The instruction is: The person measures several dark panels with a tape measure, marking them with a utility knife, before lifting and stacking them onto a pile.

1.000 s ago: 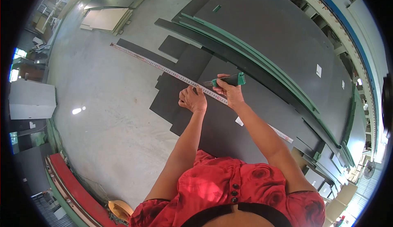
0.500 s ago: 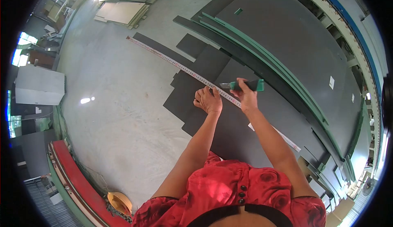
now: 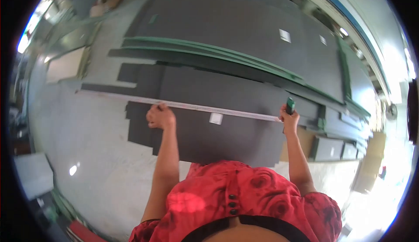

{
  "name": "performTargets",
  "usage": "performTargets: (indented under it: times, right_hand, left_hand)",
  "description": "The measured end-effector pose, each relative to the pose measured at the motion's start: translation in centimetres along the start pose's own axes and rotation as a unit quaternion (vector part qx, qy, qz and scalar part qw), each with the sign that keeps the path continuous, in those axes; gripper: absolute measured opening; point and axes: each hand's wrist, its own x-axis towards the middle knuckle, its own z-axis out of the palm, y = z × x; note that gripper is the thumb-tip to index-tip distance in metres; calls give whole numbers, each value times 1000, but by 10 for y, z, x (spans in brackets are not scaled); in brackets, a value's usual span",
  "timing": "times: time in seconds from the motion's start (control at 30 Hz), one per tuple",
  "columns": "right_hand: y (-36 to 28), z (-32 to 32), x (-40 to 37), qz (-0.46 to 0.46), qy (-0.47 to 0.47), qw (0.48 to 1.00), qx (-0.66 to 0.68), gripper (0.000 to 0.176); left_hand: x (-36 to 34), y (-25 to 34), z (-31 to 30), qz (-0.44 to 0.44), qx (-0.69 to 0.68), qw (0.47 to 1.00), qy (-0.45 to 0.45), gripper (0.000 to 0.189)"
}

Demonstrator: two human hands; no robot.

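Note:
A long straight ruler (image 3: 235, 112) lies across dark grey sheets (image 3: 218, 141) on the floor in front of me. My left hand (image 3: 161, 117) is at the ruler's near edge, left of its middle, with curled fingers touching it. At the ruler's right end my right hand (image 3: 291, 121) grips a green and black utility knife (image 3: 290, 105), which stands up out of the fist. The right fingertips also meet the ruler's end. The knife's blade cannot be made out. A small white label (image 3: 216, 118) sits on the sheet just below the ruler.
Beyond the ruler lies a stack of large dark panels (image 3: 227, 24) with green edges. More panels and smaller boards (image 3: 327, 149) are at the right, beside brown cardboard (image 3: 370, 168). A pale board (image 3: 65, 65) is at the far left on the grey floor (image 3: 100, 155).
My view has turned right. My hands have moved apart: the right, with the knife, went to the ruler's right end, the left farther left along it. The ruler now lies nearly level across the view.

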Motion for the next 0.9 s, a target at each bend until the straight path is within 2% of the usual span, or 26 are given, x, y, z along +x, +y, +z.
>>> performTargets:
  times: [0.1,0.2,0.27,0.4,0.53,0.6,0.63,0.7,0.9]
  right_hand:
    - [35,-40,-4,27,74,996,-51,15]
    - [55,-55,-10,52,94,989,-100,17]
    - [54,-54,-15,81,91,985,-124,19]
    - [78,-57,-5,86,84,988,-94,21]
    - [72,-48,-2,80,69,992,-74,18]
    - [77,-45,4,83,54,982,-162,17]
    - [78,-45,6,82,51,982,-161,17]
    - [79,-46,9,91,52,972,-210,24]
    - [80,-47,25,73,60,980,-178,23]
  left_hand:
    - [-1,8,-7,-17,13,999,-49,37]
    - [-4,8,-6,-19,0,999,-48,39]
    - [-6,10,-8,-18,4,998,-57,39]
    - [-3,9,-2,-32,18,998,-55,40]
    - [-5,10,-3,-26,18,999,-43,41]
    - [-5,9,-3,-27,10,998,-47,41]
    - [-4,8,-1,-29,10,999,-44,41]
    - [-1,5,2,-28,6,999,-43,42]
    - [3,12,0,-17,-34,999,-29,44]
